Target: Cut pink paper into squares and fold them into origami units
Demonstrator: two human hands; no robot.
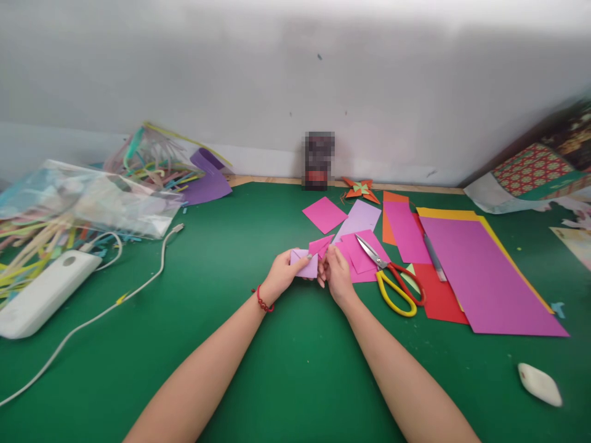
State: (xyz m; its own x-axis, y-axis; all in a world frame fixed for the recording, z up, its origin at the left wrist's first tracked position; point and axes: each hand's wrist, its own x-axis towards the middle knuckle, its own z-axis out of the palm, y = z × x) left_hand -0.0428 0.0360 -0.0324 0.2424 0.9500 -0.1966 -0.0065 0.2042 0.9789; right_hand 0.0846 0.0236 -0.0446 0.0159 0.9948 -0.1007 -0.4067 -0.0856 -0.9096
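A small lilac folded paper (303, 264) is in my left hand (281, 271), with the thumb pressed on its front. A pink folded paper (320, 246) joins or overlaps it at the upper right; I cannot tell how they are linked. The fingers of my right hand (338, 274) are pinched at the right end of the pink piece, and its lower fingers curl beneath. Just to the right lie pink paper sheets (369, 246) with open scissors (381, 264) across them, yellow and red at the handles. Behind my hands are a pink square (324, 215) and a lilac strip (360, 216).
Purple sheets (489, 271) and a red sheet (441, 295) are at right, with a utility knife (434, 257) among them. An orange paper star (361, 189) lies by the wall. At left are a clear bag (115, 197), paper strips, a white power bank (50, 292) and its cable (99, 317).
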